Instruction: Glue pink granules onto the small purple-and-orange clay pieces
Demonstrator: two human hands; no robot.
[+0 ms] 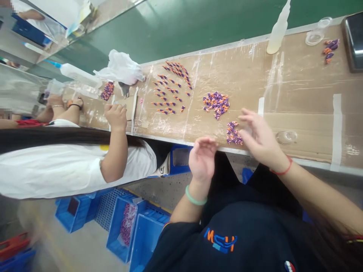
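My left hand (202, 158), a green bangle at its wrist, is raised at the front edge of the bench, palm up with fingers curved and apart. Nothing shows in it. My right hand (259, 138), with a red string on the wrist, hovers with its fingers apart beside a small pile of purple and orange figures (233, 133). No object is visible in that hand. Farther back lies a larger heap of the same tiny figures (217, 104). To the left, many more figures (170, 90) are laid out in slanting rows.
A squeeze bottle (276, 36) stands at the back; a small clear cup (286, 137) lies right of my right hand. A dark device (353, 41) sits far right. A co-worker's arm (115, 147) and a white plastic bag (120, 68) are left. Blue crates (121, 226) stand on the floor.
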